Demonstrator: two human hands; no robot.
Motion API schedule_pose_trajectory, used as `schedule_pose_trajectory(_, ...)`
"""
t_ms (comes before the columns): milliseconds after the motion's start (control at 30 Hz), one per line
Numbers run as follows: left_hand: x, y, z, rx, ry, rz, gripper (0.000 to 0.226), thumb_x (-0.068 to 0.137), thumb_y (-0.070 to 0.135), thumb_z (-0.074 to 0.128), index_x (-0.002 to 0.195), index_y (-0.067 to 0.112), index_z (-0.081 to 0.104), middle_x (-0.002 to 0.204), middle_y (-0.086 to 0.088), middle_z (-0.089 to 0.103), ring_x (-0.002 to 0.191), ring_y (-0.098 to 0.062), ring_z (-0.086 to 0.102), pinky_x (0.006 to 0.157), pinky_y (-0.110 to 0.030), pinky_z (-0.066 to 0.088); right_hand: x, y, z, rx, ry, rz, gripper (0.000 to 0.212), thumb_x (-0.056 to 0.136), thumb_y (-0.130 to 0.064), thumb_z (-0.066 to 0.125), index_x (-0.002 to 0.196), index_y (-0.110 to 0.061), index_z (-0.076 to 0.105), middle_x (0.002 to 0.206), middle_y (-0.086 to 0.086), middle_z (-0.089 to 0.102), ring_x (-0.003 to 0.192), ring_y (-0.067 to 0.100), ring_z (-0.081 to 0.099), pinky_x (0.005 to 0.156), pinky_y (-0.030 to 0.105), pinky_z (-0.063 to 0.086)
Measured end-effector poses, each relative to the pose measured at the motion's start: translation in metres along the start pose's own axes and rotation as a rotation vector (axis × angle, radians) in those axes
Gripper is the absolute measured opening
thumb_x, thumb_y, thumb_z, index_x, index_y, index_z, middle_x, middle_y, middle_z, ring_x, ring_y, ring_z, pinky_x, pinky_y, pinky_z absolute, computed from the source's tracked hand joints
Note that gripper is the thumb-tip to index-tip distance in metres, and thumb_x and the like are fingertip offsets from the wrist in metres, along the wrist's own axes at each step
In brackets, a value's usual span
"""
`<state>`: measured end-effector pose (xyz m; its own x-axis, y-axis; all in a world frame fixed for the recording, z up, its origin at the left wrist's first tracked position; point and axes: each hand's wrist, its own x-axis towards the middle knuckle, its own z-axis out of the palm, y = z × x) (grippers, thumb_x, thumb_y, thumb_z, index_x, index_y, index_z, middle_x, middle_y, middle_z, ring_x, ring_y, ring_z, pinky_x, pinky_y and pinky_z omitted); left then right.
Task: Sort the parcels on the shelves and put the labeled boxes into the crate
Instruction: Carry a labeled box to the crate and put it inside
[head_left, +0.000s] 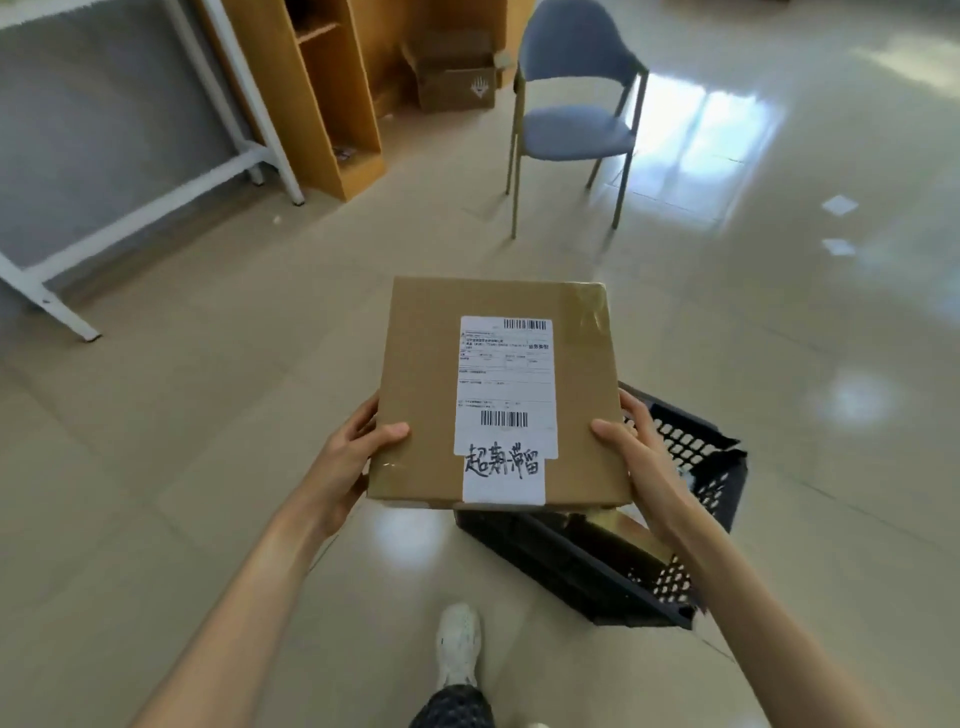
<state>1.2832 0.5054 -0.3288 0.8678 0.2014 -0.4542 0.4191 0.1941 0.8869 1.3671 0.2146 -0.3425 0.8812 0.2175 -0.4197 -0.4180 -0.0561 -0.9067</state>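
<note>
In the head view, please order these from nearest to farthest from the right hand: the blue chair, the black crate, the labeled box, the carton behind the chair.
1. Labeled box: held by the right hand at its right edge.
2. Black crate: on the floor, just below that hand.
3. Blue chair: well ahead across the floor.
4. Carton: farthest, behind the chair.

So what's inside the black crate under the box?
Inside the black crate, a bit of brown cardboard shows, probably another parcel. The labeled box, held by the left hand and right hand, covers the rest.
</note>
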Motion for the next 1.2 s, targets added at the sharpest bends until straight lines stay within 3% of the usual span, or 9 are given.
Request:
schedule_pose_trajectory(167, 0.103, -0.007, 0.032, 0.115, -0.173, -0.11, 0.064, 0.069, 0.029, 0.069, 0.131, 0.035, 0.055, 0.117, 0.013, 0.069, 0.109, -0.01, 0.064, 0.085, -0.032, 0.049, 0.046, 0.035, -0.032, 0.072, 0.186, 0.11, 0.068, 0.077, -0.038, 0.068, 0.137, -0.036, 0.036, 0.116, 0.001, 0.06, 0.1, 0.023, 0.065, 0.076, 0.037, 0.056)
schedule_pose_trajectory(300, 0.173, -0.023, 0.052, 0.2, -0.243, -0.194, 0.084, 0.05, 0.036, 0.077, 0.131, 0.033, 0.053, 0.119, 0.008, 0.067, 0.104, -0.014, 0.065, 0.075, -0.029, 0.049, 0.08, 0.071, -0.045, 0.102, 0.307, 0.205, 0.058, 0.083, -0.037, 0.066, 0.131, -0.041, 0.034, 0.112, -0.006, 0.059, 0.1, 0.019, 0.064, 0.087, 0.048, 0.055)
schedule_pose_trajectory(367, 0.205, -0.033, 0.063, 0.242, -0.24, -0.224, 0.084, 0.046, 0.033, 0.079, 0.125, 0.031, 0.051, 0.118, 0.001, 0.065, 0.096, -0.017, 0.065, 0.068, -0.029, 0.05, 0.094, 0.091, -0.051, 0.114, 0.353, 0.256, 0.051, 0.09, -0.034, 0.062, 0.132, -0.04, 0.032, 0.109, -0.009, 0.057, 0.1, 0.017, 0.062, 0.084, 0.043, 0.055)
schedule_pose_trajectory(433, 0.231, -0.047, 0.075, 0.289, -0.257, -0.273, 0.072, 0.06, 0.021, 0.082, 0.124, 0.026, 0.048, 0.119, -0.006, 0.063, 0.096, -0.023, 0.064, 0.066, -0.03, 0.05, 0.105, 0.11, -0.056, 0.135, 0.389, 0.307, 0.047, 0.092, -0.034, 0.058, 0.131, -0.039, 0.033, 0.108, -0.009, 0.055, 0.097, 0.014, 0.062, 0.073, 0.033, 0.054)
schedule_pose_trajectory(567, 0.277, -0.078, 0.089, 0.414, -0.281, -0.338, 0.049, 0.083, 0.008, 0.069, 0.124, 0.023, 0.048, 0.127, -0.008, 0.057, 0.108, -0.027, 0.06, 0.074, -0.034, 0.05, 0.134, 0.146, -0.064, 0.18, 0.435, 0.398, 0.045, 0.092, -0.033, 0.059, 0.13, -0.038, 0.034, 0.107, -0.009, 0.056, 0.092, 0.009, 0.06, 0.062, 0.025, 0.046)
schedule_pose_trajectory(700, 0.312, -0.102, 0.097, 0.561, -0.264, -0.303, 0.054, 0.089, 0.015, 0.064, 0.139, 0.023, 0.044, 0.132, -0.003, 0.052, 0.108, -0.018, 0.055, 0.073, -0.026, 0.046, 0.166, 0.179, -0.066, 0.215, 0.426, 0.469, 0.054, 0.091, -0.032, 0.061, 0.138, -0.035, 0.035, 0.111, -0.008, 0.056, 0.095, 0.007, 0.058, 0.066, 0.03, 0.048)
schedule_pose_trajectory(867, 0.344, -0.128, 0.099, 0.682, -0.268, -0.328, 0.061, 0.092, 0.016, 0.06, 0.148, 0.025, 0.035, 0.134, 0.001, 0.053, 0.115, -0.018, 0.054, 0.092, -0.034, 0.047, 0.195, 0.202, -0.065, 0.258, 0.423, 0.519, 0.061, 0.092, -0.032, 0.06, 0.145, -0.033, 0.03, 0.126, -0.001, 0.05, 0.097, 0.005, 0.055, 0.068, 0.026, 0.045)
schedule_pose_trajectory(967, 0.355, -0.142, 0.096, 0.76, -0.24, -0.334, 0.063, 0.09, 0.013, 0.063, 0.146, 0.025, 0.039, 0.138, 0.0, 0.054, 0.122, -0.021, 0.053, 0.106, -0.047, 0.042, 0.209, 0.211, -0.067, 0.26, 0.431, 0.515, 0.059, 0.094, -0.029, 0.057, 0.146, -0.033, 0.03, 0.136, 0.001, 0.046, 0.11, 0.014, 0.052, 0.082, 0.03, 0.044)
schedule_pose_trajectory(1200, 0.357, -0.158, 0.105, 0.87, -0.156, -0.309, 0.061, 0.09, 0.006, 0.06, 0.145, 0.019, 0.038, 0.138, -0.003, 0.054, 0.124, -0.021, 0.051, 0.103, -0.04, 0.042, 0.224, 0.227, -0.064, 0.236, 0.454, 0.519, 0.055, 0.095, -0.032, 0.055, 0.144, -0.033, 0.031, 0.144, 0.004, 0.045, 0.126, 0.02, 0.048, 0.098, 0.043, 0.046)
